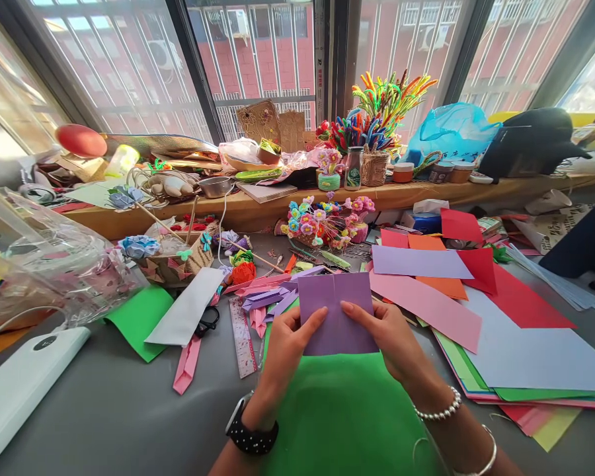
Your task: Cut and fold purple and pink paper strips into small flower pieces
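Two hands, left hand (pixel 287 347) and right hand (pixel 394 340), grip one purple paper (pixel 334 311).

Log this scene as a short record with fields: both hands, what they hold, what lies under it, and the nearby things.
left hand: grips the purple paper's left edge, thumb on top
right hand: grips its right edge, thumb on top
purple paper: folded, a seam down its middle, held up
under it: green sheet on the grey table
left of it: ruler, pink strip
right of it: stack of coloured sheets
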`<action>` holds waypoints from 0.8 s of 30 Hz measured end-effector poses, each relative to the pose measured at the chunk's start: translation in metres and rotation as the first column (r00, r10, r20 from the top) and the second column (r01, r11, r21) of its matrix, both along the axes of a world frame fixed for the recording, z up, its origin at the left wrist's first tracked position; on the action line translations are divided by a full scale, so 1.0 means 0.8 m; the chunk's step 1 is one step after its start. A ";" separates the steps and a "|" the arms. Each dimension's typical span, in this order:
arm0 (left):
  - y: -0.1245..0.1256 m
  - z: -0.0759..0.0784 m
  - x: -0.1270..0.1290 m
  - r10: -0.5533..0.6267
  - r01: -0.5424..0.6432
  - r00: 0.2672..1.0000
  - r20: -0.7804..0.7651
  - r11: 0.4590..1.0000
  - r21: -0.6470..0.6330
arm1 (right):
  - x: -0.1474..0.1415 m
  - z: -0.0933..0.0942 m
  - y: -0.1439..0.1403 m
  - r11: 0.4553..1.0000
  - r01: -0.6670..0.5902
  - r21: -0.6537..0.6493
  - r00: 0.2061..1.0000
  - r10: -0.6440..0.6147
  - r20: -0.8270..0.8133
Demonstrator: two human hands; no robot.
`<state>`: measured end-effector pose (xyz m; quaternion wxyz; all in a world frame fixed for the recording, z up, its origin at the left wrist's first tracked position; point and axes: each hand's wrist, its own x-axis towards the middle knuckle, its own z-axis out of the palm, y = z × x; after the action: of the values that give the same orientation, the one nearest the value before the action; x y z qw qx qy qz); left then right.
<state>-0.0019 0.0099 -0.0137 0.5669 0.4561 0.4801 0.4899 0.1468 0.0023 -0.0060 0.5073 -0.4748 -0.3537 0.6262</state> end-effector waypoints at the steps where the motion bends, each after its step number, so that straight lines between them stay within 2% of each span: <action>1: 0.000 0.000 0.000 -0.003 0.003 1.000 -0.009 1.000 -0.002 | 0.000 -0.001 0.000 1.000 0.005 0.002 1.000 -0.005 0.009; 6: -0.004 0.000 0.003 0.030 -0.030 0.999 -0.037 1.000 0.002 | -0.003 -0.003 -0.002 0.999 0.017 0.028 1.000 -0.017 -0.003; 14: -0.010 0.002 0.009 0.125 -0.122 0.991 -0.045 0.991 0.063 | -0.011 -0.001 -0.006 0.999 0.014 -0.047 0.986 -0.021 -0.166; 24: -0.005 -0.003 -0.002 0.056 -0.056 0.998 0.000 0.998 0.004 | -0.002 -0.001 0.000 0.999 -0.008 0.042 0.999 0.006 0.040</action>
<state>-0.0032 0.0057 -0.0160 0.5520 0.4435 0.4918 0.5067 0.1453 0.0023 -0.0071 0.5080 -0.4752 -0.3785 0.6107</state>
